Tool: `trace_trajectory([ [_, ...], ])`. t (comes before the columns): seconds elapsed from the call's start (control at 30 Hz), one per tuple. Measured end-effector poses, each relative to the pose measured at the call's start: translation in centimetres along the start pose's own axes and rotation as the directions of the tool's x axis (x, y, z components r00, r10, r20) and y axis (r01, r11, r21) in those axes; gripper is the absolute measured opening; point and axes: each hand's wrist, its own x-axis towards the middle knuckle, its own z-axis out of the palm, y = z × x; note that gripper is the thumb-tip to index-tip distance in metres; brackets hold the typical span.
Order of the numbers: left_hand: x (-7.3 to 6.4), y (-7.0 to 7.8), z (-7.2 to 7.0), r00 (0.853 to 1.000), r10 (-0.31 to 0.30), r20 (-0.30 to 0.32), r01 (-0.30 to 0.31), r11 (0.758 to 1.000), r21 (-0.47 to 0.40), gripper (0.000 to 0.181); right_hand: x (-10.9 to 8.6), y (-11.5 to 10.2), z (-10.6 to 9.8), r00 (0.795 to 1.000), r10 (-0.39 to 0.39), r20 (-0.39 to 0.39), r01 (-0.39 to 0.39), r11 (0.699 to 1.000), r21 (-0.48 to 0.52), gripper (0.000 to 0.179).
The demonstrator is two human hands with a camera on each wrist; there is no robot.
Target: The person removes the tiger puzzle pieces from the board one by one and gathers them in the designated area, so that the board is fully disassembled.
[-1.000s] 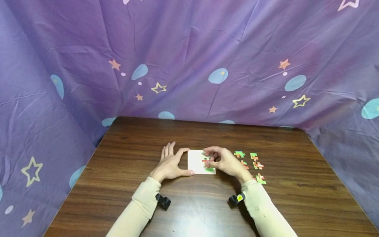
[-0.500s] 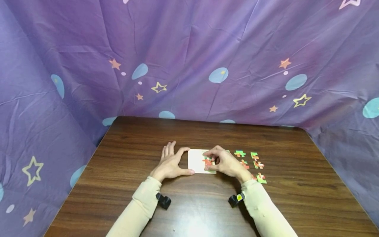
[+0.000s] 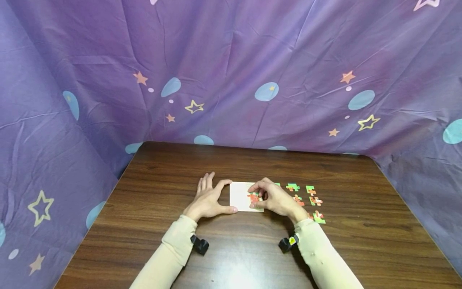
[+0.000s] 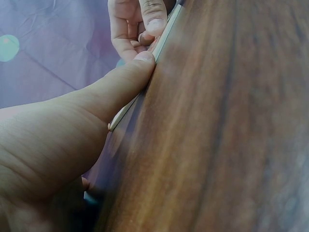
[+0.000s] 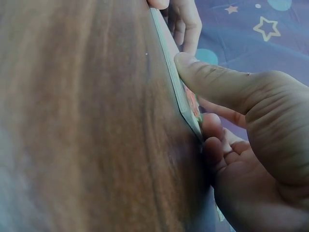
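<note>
A thin white puzzle board (image 3: 237, 196) lies on the table between the hands. My left hand (image 3: 207, 200) holds its left side, thumb at the near corner and forefinger at the far one, the other fingers spread. A red and green puzzle piece (image 3: 254, 198) is on the right part of the board, between the bent thumb and fingers of my right hand (image 3: 276, 198), which partly hide it. In the right wrist view the thumb (image 5: 193, 65) presses at the board's near edge, other fingers curled beside it. The left wrist view shows the left thumb (image 4: 140, 67) against the edge.
Several loose puzzle pieces (image 3: 315, 200) lie right of the board on the brown wooden table (image 3: 361, 241), some partly behind the right hand. A purple curtain with stars (image 3: 231, 80) hangs around the table's back and sides. Black wrist cameras (image 3: 199, 245) sit on both sleeves.
The right thumb has shifted slightly down and right, and more of the red piece shows on the board. The left hand stays in place on the board.
</note>
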Motion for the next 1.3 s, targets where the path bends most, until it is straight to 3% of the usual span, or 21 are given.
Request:
trace_trajectory([
  [0.13, 0.02, -0.04, 0.03, 1.0, 0.0, 0.004, 0.0, 1.0, 0.0, 0.104, 0.02, 0.2, 0.05, 1.0, -0.009, 0.002, 0.009, 1.0, 0.006, 0.044],
  [0.4, -0.04, 0.04, 0.04, 1.0, 0.001, -0.002, -0.001, 1.0, -0.008, 0.103, 0.01, 0.44, 0.12, 0.998, 0.055, 0.012, -0.055, 0.994, 0.093, 0.042],
  [0.87, -0.39, 0.49, -0.41, 1.0, 0.011, -0.005, -0.011, 0.999, -0.05, 0.1, -0.16, 0.81, -0.34, 0.997, 0.073, 0.003, -0.073, 0.991, 0.109, 0.034],
  [1.03, -0.35, 0.4, -0.33, 1.0, 0.009, -0.004, -0.009, 1.0, -0.029, 0.1, -0.29, 0.7, -0.41, 0.997, 0.072, 0.023, -0.074, 0.992, 0.102, 0.025],
  [1.3, -0.16, 0.22, -0.16, 1.0, 0.008, -0.007, -0.008, 1.0, -0.025, 0.101, -0.19, 0.8, -0.52, 0.997, 0.068, 0.033, -0.072, 0.986, 0.149, 0.026],
])
